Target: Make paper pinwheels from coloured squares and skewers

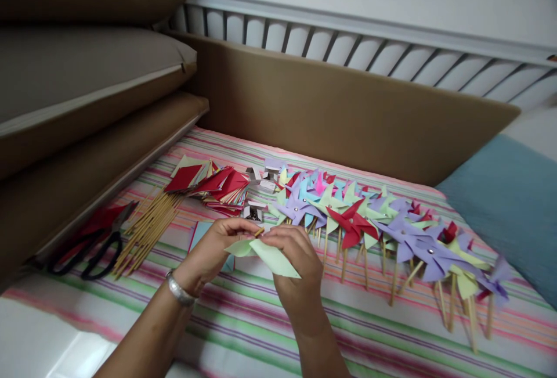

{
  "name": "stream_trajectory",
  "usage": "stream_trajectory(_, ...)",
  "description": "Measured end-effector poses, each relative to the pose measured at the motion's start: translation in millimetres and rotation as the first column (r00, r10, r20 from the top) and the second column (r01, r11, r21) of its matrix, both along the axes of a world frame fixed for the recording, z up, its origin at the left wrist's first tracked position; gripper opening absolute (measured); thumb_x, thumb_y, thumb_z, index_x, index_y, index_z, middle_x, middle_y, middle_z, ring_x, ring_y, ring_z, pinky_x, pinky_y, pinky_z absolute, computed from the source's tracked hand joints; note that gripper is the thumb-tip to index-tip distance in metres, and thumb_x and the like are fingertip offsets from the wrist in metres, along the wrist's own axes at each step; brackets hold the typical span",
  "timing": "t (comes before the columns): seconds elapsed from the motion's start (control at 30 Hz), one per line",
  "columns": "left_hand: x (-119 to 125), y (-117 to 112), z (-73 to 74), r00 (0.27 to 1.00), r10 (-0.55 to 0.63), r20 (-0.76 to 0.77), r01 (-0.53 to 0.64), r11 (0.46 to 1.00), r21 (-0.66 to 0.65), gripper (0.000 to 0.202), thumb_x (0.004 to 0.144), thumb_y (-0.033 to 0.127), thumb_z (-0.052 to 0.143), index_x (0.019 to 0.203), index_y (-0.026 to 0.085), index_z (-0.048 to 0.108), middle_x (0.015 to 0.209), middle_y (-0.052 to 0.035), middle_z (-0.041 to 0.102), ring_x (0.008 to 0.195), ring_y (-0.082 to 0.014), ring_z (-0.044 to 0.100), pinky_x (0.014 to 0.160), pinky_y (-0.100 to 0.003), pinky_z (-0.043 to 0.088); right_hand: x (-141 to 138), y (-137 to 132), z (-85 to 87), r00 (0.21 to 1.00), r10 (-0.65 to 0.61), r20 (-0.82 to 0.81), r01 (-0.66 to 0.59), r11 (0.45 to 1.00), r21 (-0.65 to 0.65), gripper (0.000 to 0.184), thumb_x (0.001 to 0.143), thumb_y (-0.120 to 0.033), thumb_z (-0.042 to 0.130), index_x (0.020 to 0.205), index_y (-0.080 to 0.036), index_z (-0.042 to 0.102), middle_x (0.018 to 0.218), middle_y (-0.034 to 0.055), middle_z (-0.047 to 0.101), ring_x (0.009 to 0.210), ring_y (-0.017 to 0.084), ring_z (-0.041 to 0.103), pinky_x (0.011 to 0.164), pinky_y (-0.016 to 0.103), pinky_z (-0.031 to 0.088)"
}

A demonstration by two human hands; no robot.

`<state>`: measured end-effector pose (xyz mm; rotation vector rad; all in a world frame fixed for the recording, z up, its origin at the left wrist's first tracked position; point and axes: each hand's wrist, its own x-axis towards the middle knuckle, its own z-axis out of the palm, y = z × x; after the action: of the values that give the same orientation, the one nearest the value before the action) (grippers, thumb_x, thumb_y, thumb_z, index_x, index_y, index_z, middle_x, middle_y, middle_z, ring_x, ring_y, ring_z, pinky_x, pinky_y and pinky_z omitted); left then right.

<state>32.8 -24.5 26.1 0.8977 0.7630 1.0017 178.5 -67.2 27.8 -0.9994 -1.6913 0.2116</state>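
Observation:
Between my hands is a pale green paper pinwheel (275,259), its blades folded and partly hidden by fingers. My right hand (300,262) is closed round the paper from the right. My left hand (217,241), with a silver bracelet at the wrist, pinches a short visible end of a wooden stick (259,231) against the back of the paper; the rest of the stick is hidden. Under the left hand lies a light blue paper square (201,230). Just beyond the hands stands an open small box (253,212) with dark metal pins in it.
Finished pinwheels (352,222) in several colours lie in rows at right. Left are bamboo sticks (145,233), black-handled scissors (102,244) and stacked coloured paper (224,183). Folded padded panels (100,117) rise at left; a brown board (331,99) stands behind, a blue cushion (500,209) at right.

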Motion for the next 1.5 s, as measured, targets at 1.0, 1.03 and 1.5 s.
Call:
stream_trajectory(1.0,1.6,0.9,-4.4,0.998,-0.021,-0.060,0.026,0.997,0.074,0.010,0.061,0.016,0.070,0.070,0.017,0.072,0.072,-0.0032,0.069,0.063,-0.0124,0.056,0.065,-0.025,0.042,-3.5,2.7,4.7,0.993,0.021,-0.116,-0.024,0.999,-0.032,0.014,0.077,-0.010,0.056,0.077,-0.022,0.062,0.076,0.0038,0.064,0.078,0.020,0.059,0.070,0.037,0.047)
stream_trajectory(1.03,1.6,0.7,-4.4,0.998,-0.018,-0.059,0.022,0.997,0.069,0.010,0.061,0.016,0.070,0.070,0.017,0.072,0.072,-0.0033,0.069,0.063,-0.0126,0.056,0.065,-0.025,0.042,-3.3,2.8,4.4,0.993,0.019,-0.118,-0.023,0.999,-0.032,0.014,0.077,-0.010,0.056,0.077,-0.023,0.062,0.076,0.0037,0.064,0.079,0.020,0.059,0.070,0.037,0.047)
stream_trajectory(1.5,0.5,0.9,-3.4,0.998,-0.034,-0.058,0.037,0.998,0.056,0.010,0.061,0.018,0.070,0.070,0.016,0.072,0.071,-0.0039,0.069,0.062,-0.0127,0.056,0.062,-0.024,0.042,-4.1,1.8,5.8,0.993,0.035,-0.117,-0.041,0.998,-0.048,0.014,0.080,-0.013,0.053,0.077,-0.023,0.063,0.074,0.0040,0.064,0.079,0.020,0.059,0.070,0.037,0.047)
